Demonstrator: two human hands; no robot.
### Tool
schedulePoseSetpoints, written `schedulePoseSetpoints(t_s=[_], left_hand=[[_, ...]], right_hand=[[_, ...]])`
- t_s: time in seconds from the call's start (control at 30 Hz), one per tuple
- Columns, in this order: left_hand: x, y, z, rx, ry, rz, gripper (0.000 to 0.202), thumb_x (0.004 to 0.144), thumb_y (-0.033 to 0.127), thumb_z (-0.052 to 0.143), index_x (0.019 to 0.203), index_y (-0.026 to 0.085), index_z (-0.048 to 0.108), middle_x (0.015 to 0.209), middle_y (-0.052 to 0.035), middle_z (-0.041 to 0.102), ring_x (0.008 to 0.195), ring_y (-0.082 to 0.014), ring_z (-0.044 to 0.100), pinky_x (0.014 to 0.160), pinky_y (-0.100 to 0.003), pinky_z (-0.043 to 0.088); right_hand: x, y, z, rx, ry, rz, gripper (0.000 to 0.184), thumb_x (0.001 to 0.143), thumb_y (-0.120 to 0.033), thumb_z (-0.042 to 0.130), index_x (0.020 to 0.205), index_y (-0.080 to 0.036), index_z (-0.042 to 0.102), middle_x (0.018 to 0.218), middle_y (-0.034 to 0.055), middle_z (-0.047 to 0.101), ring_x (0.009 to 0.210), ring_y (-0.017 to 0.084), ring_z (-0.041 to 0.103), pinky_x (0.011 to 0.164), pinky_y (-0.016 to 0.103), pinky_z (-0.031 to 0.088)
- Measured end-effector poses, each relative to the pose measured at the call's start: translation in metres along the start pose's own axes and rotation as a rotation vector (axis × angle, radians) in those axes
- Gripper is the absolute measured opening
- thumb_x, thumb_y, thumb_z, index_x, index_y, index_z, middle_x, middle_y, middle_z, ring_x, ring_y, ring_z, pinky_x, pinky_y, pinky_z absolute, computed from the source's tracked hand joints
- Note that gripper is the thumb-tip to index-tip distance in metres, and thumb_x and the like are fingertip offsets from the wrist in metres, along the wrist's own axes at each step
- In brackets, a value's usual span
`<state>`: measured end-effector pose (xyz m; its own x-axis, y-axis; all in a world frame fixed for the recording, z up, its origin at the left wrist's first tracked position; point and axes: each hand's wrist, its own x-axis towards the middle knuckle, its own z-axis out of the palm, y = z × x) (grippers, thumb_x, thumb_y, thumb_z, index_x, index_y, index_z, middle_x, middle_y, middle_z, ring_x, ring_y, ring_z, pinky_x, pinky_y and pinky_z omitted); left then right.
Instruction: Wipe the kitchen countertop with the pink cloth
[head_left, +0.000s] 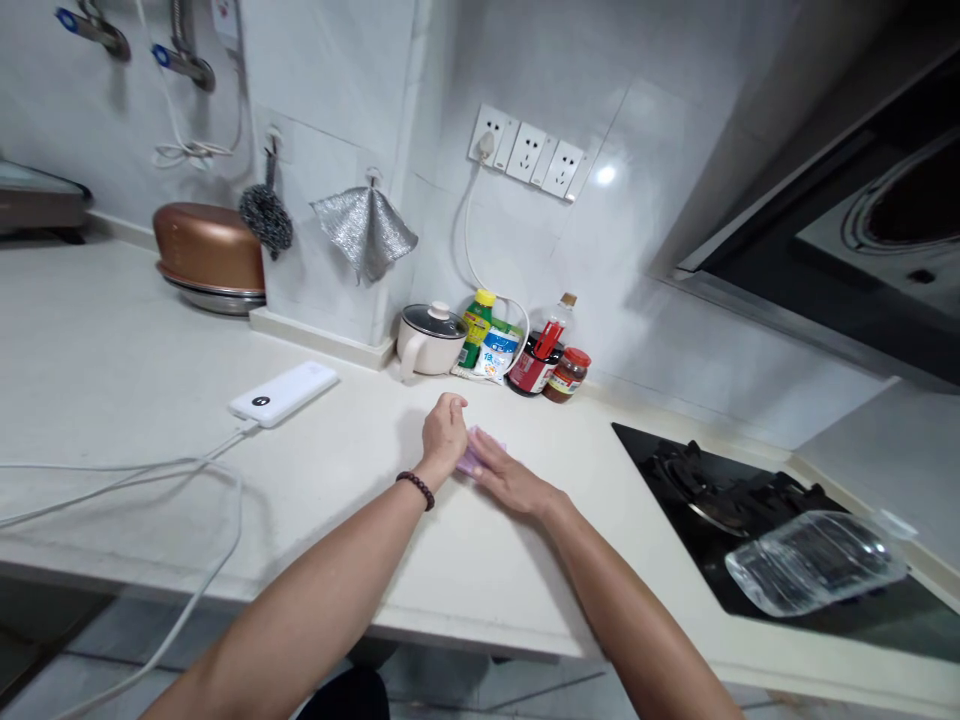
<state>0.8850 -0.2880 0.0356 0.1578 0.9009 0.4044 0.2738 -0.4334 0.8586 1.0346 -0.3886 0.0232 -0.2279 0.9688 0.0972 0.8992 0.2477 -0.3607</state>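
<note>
A small pink-purple cloth (pixel 471 462) lies on the white countertop (pixel 360 450), partly covered by both hands. My right hand (pixel 510 476) rests on it with the fingers stretched out flat. Beside it, my left hand (pixel 444 436) stands on its edge, closed, with its curled fingers turned toward the cloth. Those fingers are mostly hidden, so what they hold, if anything, cannot be made out. A dark bead bracelet (pixel 417 489) circles my left wrist.
Behind the hands stand a lidded cream pot (pixel 433 345), a yellow-capped green bottle (pixel 475 330) and red-lidded jar (pixel 568 376). A white power bank (pixel 285 393) with a cable lies left. Right is a black gas stove (pixel 675 500) with a clear plastic container (pixel 814 562) on it.
</note>
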Motion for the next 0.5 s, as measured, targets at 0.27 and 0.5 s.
schedulePoseSetpoints(t_s=[0.27, 0.5], left_hand=[[-0.026, 0.0, 0.015, 0.373, -0.635, 0.389, 0.022, 0.087, 0.026, 0.053, 0.081, 0.021, 0.073, 0.094, -0.0089, 0.074, 0.099, -0.0235, 0.064, 0.088, -0.033, 0.044], [-0.014, -0.024, 0.013, 0.555, -0.549, 0.257, 0.059, 0.091, 0.055, 0.046, 0.133, 0.014, 0.055, 0.145, -0.0205, 0.049, 0.139, -0.0355, 0.036, 0.112, -0.049, 0.026]], right_hand=[[-0.034, 0.032, -0.039, 0.229, 0.84, 0.235, 0.055, 0.096, -0.059, 0.04, 0.124, -0.02, 0.067, 0.129, 0.0112, 0.066, 0.121, 0.027, 0.059, 0.105, 0.047, 0.044], [-0.042, 0.067, -0.022, 0.303, 0.747, 0.32, 0.06, 0.089, -0.067, 0.047, 0.111, -0.018, 0.074, 0.112, 0.013, 0.073, 0.1, 0.029, 0.068, 0.093, 0.046, 0.051]])
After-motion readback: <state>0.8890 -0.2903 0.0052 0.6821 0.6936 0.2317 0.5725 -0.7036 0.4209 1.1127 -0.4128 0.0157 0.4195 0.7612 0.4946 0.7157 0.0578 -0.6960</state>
